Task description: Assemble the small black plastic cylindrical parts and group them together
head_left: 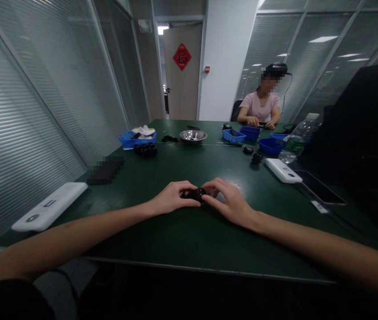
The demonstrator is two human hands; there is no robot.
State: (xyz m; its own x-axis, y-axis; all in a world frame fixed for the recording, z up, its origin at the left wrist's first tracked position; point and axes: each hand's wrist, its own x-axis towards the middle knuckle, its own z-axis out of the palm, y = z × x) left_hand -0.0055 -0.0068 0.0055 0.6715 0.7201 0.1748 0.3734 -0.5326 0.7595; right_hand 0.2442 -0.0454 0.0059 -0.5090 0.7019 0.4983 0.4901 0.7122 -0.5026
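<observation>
Both of my hands meet at the middle of the dark green table (182, 235). My left hand (173, 198) and my right hand (229, 201) pinch a small black round part (196, 194) between their fingertips, just above the tabletop. The fingers of both hands are curled round it, and they hide most of the part.
A white power bank (49, 207) lies at the left edge, another white one (282, 170) and a phone (318, 188) at the right. Further back stand blue bins (137, 138), a metal bowl (192, 136), black parts (145, 149) and a water bottle (297, 138). A person in pink (260, 108) sits at the far end.
</observation>
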